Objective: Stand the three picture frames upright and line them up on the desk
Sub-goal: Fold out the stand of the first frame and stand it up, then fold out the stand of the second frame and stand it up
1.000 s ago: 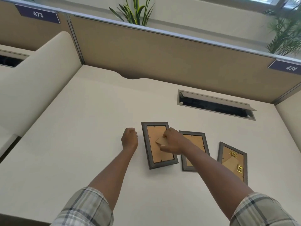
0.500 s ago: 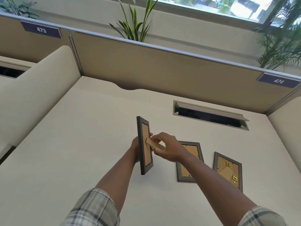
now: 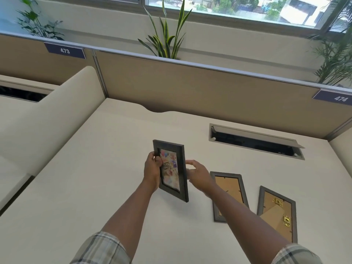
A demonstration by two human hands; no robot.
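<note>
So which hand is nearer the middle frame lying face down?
Right. The right hand hovers just left of the middle frame, its forearm crossing it; the left hand is farther left, gripping the raised frame.

Cream desk (image 3: 80, 168), tan cubicle partition (image 3: 200, 92), plants, daylit window (image 3: 238, 8) behind.
</note>
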